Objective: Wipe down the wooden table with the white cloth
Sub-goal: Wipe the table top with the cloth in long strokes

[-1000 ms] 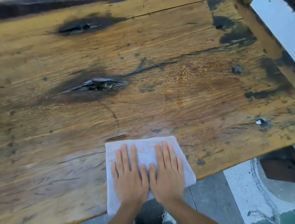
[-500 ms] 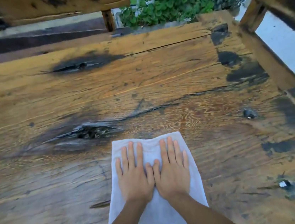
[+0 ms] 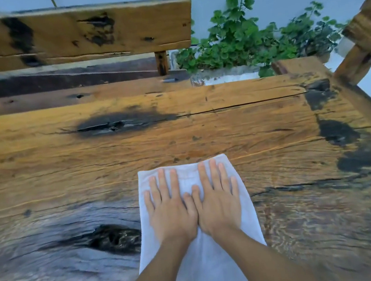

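Observation:
A white cloth (image 3: 202, 266) lies flat on the wooden table (image 3: 261, 135), stretched from the table's middle back toward me. My left hand (image 3: 170, 208) presses flat on the cloth's far part, fingers straight and spread. Right beside it, thumbs touching, my right hand (image 3: 217, 199) presses down the same way. My forearms hide much of the cloth's near end. The tabletop is rough, with dark knots and cracks and a wet-looking sheen near me.
A wooden bench back (image 3: 73, 32) and its seat plank (image 3: 58, 98) run along the table's far side. Green plants (image 3: 244, 39) in a planter stand at the far right. Another wooden bench (image 3: 367, 31) borders the right edge.
Both hands have pushed the cloth away from me, from the near edge past the middle knot toward the table's far side. The view has tilted up, bringing the bench and plants into sight.

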### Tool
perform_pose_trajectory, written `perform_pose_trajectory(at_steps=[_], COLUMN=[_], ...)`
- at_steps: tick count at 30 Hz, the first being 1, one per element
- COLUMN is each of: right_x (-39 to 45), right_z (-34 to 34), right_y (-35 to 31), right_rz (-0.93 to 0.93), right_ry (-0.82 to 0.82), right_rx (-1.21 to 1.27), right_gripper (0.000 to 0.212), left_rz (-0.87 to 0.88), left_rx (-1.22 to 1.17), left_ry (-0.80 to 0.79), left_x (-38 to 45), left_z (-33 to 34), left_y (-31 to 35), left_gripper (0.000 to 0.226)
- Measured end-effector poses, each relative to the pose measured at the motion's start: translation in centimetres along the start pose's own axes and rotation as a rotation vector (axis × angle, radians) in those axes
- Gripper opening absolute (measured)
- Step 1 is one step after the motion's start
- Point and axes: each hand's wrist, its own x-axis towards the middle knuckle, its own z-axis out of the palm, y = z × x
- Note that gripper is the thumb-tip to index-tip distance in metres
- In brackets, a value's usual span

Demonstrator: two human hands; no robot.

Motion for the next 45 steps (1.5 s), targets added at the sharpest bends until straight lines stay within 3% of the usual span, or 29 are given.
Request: perform_pose_trajectory(at_steps=[16, 24, 37, 45], right_x=[25.5, 32.9, 31.6, 21.5], right_z=[-2.6, -4.1, -4.4, -4.0], right_y=[-0.8, -0.1, 1.2, 5.0], right_rz=[-0.150, -0.175, -0.208, -0.187], right_ry=[0.026, 0.031, 0.028, 0.009], right_rx=[0.028, 0.050, 0.033, 0.020], right_gripper=[0.066, 0.061, 0.054, 0.055], left_rz=[-0.111, -0.099, -0.063, -0.016], left_rx=[-0.018, 0.029, 0.010, 0.009], left_ry=[0.084, 0.083, 0.069, 0.090], left_x=[22.7, 29.8, 28.8, 18.2], left_z=[0.4, 0.2, 0.2, 1.4], left_y=[6.0, 8.6, 9.1, 9.7], left_gripper=[0.063, 0.065, 0.062, 0.060])
